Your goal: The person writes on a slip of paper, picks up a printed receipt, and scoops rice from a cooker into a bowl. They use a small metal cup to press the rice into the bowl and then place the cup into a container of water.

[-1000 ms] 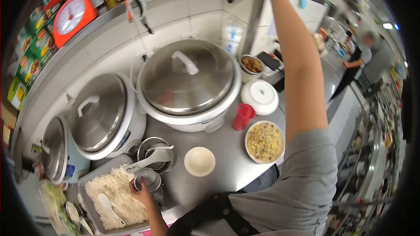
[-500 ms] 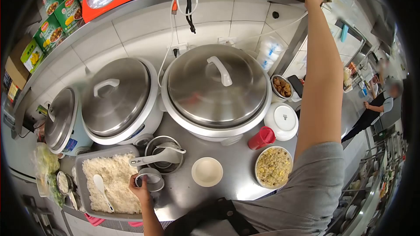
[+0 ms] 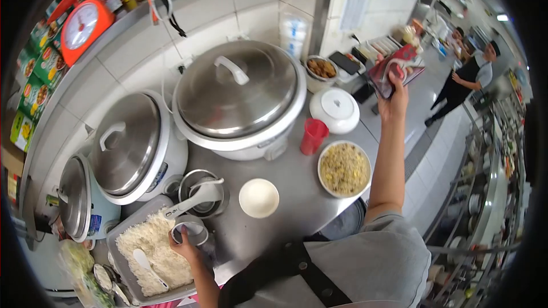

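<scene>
My left hand [image 3: 187, 248] is closed around the rim of a small metal cup [image 3: 197, 234], held beside the rice tray. A grey tray [image 3: 117, 255] of white rice [image 3: 145, 246] lies at the lower left, with a white spoon [image 3: 149, 267] on the rice. My right hand [image 3: 395, 100] grips a shiny red and dark packet [image 3: 399, 68], raised past the right end of the counter. What is in the packet cannot be read. Between my hands stand an empty cream bowl [image 3: 259, 198], a red cup [image 3: 314, 136] and a bowl of fried rice [image 3: 345, 169].
Three lidded rice cookers [image 3: 240, 91] line the wall. A metal pot [image 3: 188, 185] holds a white rice paddle [image 3: 197, 198]. An upturned white bowl [image 3: 335, 110] and a bowl of brown chunks [image 3: 321, 69] are behind. An orange scale [image 3: 85, 28] sits on the shelf. A co-worker [image 3: 471, 80] stands at right.
My right hand has come down from the shelf and now shows a red packet in its grip. The view has turned to the right. My left hand still holds the metal cup.
</scene>
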Demonstrator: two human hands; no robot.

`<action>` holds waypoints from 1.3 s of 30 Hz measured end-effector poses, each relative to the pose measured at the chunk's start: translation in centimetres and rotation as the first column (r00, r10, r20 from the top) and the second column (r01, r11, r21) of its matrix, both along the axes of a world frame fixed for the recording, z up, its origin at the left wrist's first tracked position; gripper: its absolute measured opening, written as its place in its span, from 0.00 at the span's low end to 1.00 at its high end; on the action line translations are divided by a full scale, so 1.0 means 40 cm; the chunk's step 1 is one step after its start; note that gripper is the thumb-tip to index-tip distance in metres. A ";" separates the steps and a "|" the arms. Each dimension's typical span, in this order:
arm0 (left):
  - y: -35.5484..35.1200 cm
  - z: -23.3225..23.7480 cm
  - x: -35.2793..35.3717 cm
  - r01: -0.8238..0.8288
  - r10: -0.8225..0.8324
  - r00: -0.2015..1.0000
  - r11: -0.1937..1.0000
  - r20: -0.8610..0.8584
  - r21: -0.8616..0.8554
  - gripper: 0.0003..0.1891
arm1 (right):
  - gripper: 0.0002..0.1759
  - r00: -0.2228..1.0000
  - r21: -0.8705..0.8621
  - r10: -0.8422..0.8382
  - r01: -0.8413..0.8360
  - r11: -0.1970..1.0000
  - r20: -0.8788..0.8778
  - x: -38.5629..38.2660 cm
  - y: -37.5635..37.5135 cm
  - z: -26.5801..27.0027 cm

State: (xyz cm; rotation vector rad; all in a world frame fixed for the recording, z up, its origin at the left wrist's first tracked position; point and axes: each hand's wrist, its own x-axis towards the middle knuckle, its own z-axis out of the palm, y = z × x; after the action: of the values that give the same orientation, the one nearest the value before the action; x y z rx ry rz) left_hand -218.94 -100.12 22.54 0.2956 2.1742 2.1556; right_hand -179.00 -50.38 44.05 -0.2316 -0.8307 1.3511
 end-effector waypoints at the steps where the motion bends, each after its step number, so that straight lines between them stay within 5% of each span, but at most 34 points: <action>1: 0.004 0.006 0.004 -0.003 0.003 1.000 1.000 0.018 0.009 0.11 | 0.30 1.000 -0.009 0.020 -0.020 1.000 -0.017 0.052 -0.002 -0.087; 5: -0.014 -0.019 -0.006 -0.003 0.002 1.000 1.000 0.025 0.021 0.17 | 0.31 0.988 -0.504 0.041 -0.113 0.856 -0.151 0.152 -0.079 -0.232; 8: -0.019 -0.037 -0.019 0.011 -0.013 0.999 0.999 0.049 0.042 0.20 | 0.26 0.945 -0.403 0.144 -0.258 0.878 -0.292 0.277 -0.031 -0.445; 11: -0.019 -0.029 -0.015 -0.002 0.000 0.998 0.999 0.062 0.037 0.21 | 0.23 0.981 -0.452 -0.083 -0.006 0.892 -0.178 0.332 -0.017 -0.529; 13: -0.018 -0.028 -0.016 0.002 -0.004 0.999 0.999 0.047 0.042 0.22 | 0.20 0.966 -0.418 -0.081 -0.030 0.908 -0.245 0.399 0.019 -0.634; 17: -0.018 -0.024 -0.015 0.028 -0.030 0.998 0.999 0.059 0.039 0.24 | 0.20 0.899 -0.534 -0.321 0.122 0.837 -0.298 0.387 -0.070 -0.565; 20: -0.023 -0.027 -0.021 0.025 -0.028 0.997 0.999 0.075 0.041 0.24 | 0.28 0.894 -0.364 -0.106 -0.068 0.929 -0.436 0.398 -0.105 -0.522; 21: -0.023 -0.029 -0.021 0.023 -0.026 0.997 0.999 0.075 0.049 0.25 | 0.35 0.868 -0.399 -0.146 -0.065 0.915 -0.475 0.408 -0.103 -0.519; 24: -0.022 -0.027 -0.017 0.020 -0.025 0.997 0.998 0.071 0.066 0.25 | 0.35 0.906 -0.255 0.025 -0.145 0.956 -0.422 0.446 -0.127 -0.504; 25: -0.020 -0.021 -0.012 0.021 -0.026 0.997 0.997 0.070 0.069 0.25 | 0.38 0.927 -0.321 -0.040 -0.088 0.943 -0.374 0.427 -0.156 -0.458; 31: -0.014 -0.011 -0.002 0.011 -0.014 0.998 0.999 0.069 0.046 0.24 | 0.35 0.913 -0.254 0.212 -0.310 0.916 -0.348 0.475 -0.174 -0.453; 35: -0.017 -0.020 -0.009 0.038 -0.039 0.999 0.999 0.029 0.038 0.25 | 0.33 0.956 -0.278 0.214 -0.265 0.924 -0.198 0.483 -0.191 -0.463; 39: -0.010 -0.006 0.001 0.020 -0.020 1.000 0.999 0.021 0.032 0.21 | 0.34 0.949 -0.263 0.219 -0.277 0.924 -0.227 0.492 -0.197 -0.489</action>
State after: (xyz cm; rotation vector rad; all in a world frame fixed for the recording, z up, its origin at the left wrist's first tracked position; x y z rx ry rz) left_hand -218.88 -100.54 22.30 0.2940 2.1190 2.1743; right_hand -159.33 -58.27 24.50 -0.2244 -0.5048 1.7094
